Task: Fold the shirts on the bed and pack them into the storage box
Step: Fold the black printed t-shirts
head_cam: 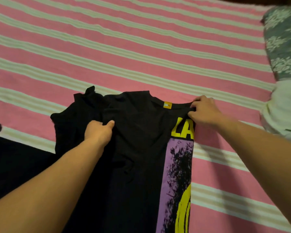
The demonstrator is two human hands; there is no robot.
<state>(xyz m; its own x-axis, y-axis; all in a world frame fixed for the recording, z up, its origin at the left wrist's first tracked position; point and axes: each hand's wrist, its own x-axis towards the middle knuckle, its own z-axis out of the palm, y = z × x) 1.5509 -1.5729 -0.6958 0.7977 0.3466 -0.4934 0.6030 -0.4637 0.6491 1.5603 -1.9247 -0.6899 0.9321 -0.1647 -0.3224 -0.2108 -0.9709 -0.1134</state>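
Folding is the step in hand: a black shirt [138,148] lies in the lower middle of the frame on the striped bedsheet [124,47], with one side already turned over so that only a strip of the yellow and purple print [180,165] shows along its right edge. The left hand [99,130] grips a bunch of the dark cloth near the shoulder, thumb pressed on top and fingers curled under. The right hand [203,110] pinches the collar edge at the right of the neckline, just beside the small orange label [167,105], its fingers bent over the fabric.

I judge that the task is at an early stage, since this shirt is only half folded. The next move calls for bringing the crumpled left sleeve [84,101] and that side inward, so that both edges run straight, and then flattening the wrinkles before folding the length.

The storage box is not in view. The lower part of the shirt is cut off by the bottom edge. At the lower left a dark mass [15,162] lies on the bed; it is perhaps another garment, but I cannot tell. At the right edge a floral pillow [284,44] and a pale cloth [286,111] are only partly seen.
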